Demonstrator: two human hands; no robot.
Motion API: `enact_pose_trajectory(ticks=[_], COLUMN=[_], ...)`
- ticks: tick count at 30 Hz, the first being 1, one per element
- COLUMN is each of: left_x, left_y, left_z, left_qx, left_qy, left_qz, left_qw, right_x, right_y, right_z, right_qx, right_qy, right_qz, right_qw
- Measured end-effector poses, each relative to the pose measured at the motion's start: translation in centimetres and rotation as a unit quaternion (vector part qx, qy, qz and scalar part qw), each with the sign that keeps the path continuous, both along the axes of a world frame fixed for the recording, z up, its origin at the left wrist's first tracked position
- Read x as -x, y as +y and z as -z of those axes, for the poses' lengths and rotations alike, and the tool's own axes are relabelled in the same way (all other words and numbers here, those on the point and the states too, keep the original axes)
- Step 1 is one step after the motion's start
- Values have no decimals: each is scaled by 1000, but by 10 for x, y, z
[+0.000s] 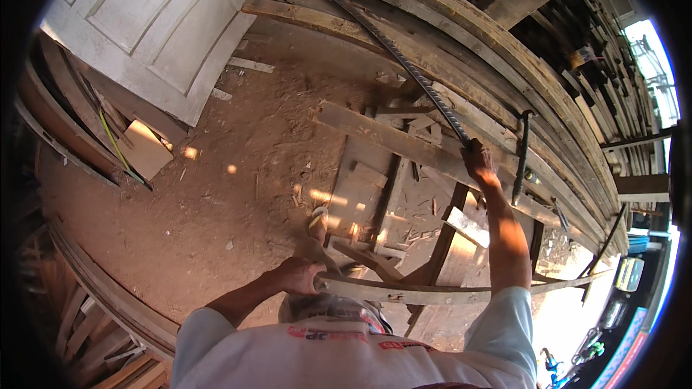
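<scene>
My left hand (299, 274) is closed around the near end of a long, narrow wooden plank (432, 294), which runs across in front of my body to the right. My right arm reaches forward, and its hand (479, 161) grips the lower end of a long dark ribbed metal bar (411, 68). That bar slants away to the far left over stacked boards. Just right of this hand, a hammer (522, 158) with a dark handle rests against the timber. Beneath the bar lies a pile of long weathered boards (497, 79).
A white panelled door (155, 25) stands at the far left, beside leaning boards (72, 94). Wood offcuts (371, 173) lie on the dirt floor (238, 209) near my sandalled foot (318, 223). More timber is racked at the far right, and curved-looking planks (108, 281) line the lower left.
</scene>
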State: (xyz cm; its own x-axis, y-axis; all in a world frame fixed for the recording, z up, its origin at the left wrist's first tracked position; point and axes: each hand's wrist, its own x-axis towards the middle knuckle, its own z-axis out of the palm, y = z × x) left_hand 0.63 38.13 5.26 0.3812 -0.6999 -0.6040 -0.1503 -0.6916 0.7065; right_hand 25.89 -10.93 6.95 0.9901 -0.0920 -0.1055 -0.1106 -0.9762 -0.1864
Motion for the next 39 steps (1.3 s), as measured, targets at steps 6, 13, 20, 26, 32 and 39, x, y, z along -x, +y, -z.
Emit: enact_pose_trajectory(ticks=[6, 13, 20, 26, 32, 39], left_x=[-17, -148, -194, -141, -35, 65], left_y=[29, -25, -134, -172, -176, -211], left_z=[34, -8, -35, -54, -82, -160], left_qx=[70, 203, 465, 462, 410, 510], left_qy=[126, 118, 328, 402, 404, 260], left_qz=[1, -352, -469, -536, -550, -464], left_qw=[990, 906, 675, 581, 604, 676], right_x=[55, 147, 259, 370, 478, 545], right_y=[70, 175, 178, 182, 179, 142], right_z=[-62, -108, -139, -137, -100, -95], right_qx=[-26, -174, -208, -266, -277, -358], right_qy=[-42, 125, 94, 58, 24, -47], right_qz=[-69, 68, 75, 118, 149, 153], right_qw=[996, 974, 971, 955, 949, 920])
